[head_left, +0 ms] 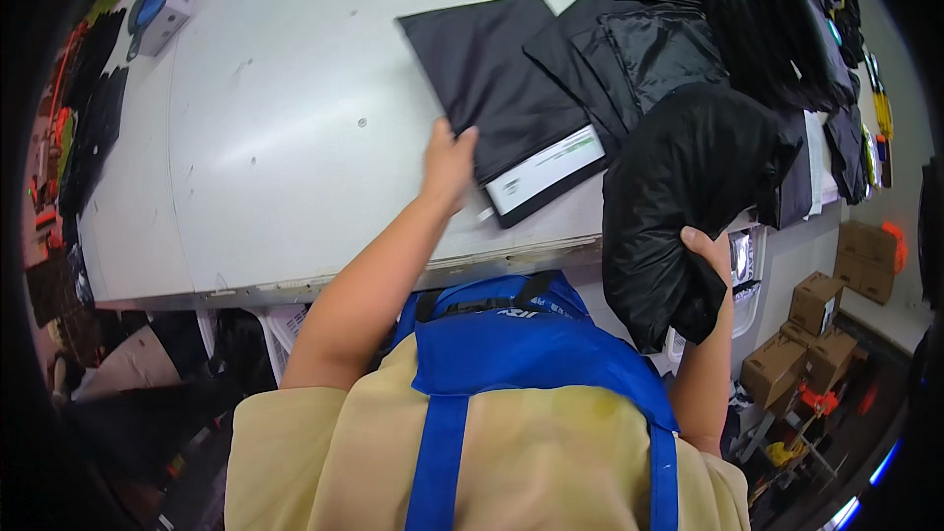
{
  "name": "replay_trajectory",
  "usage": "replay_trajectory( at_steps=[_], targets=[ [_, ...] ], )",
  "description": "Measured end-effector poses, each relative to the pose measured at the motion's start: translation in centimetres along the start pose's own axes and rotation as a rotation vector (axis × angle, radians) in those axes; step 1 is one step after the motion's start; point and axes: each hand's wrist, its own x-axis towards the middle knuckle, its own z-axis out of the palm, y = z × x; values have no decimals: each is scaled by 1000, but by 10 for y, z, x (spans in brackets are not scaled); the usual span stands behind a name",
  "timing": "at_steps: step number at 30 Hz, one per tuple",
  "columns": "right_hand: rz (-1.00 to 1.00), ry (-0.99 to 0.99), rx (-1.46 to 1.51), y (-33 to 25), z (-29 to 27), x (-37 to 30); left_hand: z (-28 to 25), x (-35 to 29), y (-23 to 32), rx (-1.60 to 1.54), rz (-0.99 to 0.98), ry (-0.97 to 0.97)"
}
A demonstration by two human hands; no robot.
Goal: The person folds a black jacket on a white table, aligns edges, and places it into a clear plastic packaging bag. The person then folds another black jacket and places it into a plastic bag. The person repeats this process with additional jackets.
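My left hand point(448, 169) is closed on the left edge of a flat black mailing bag point(501, 69), which lies on the white table. Near the bag's front end sits a white label point(547, 170). At the table's right front, my right hand point(710, 250) grips a bulging black plastic package point(661, 192) from its right side. Only the thumb and part of that hand show; the other fingers are hidden by the package. More flat black bags point(590, 49) lie fanned out just right of the labelled one, partly beneath it.
Stacks of folded black bags point(782, 44) fill the table's far right. A white box with a blue item point(167, 5) stands at the far left of the table point(285, 138). Cardboard boxes point(801, 359) are piled on the floor at right. White baskets point(744, 280) sit below the table edge.
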Motion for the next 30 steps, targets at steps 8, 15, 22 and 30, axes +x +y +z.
replay_trajectory(
  at_steps=[8,15,22,30],
  targets=[
    [-308,-99,-758,14,92,35,-109,-96,-23,893,288,517],
    [-394,-345,-1133,1,155,24,-136,-92,-40,1184,850,24],
    [-825,-735,-1560,8,168,15,-170,-63,-11,1341,816,-98],
    [-901,-835,-1594,5,210,16,-171,-114,47,959,1104,-208]
  ],
)
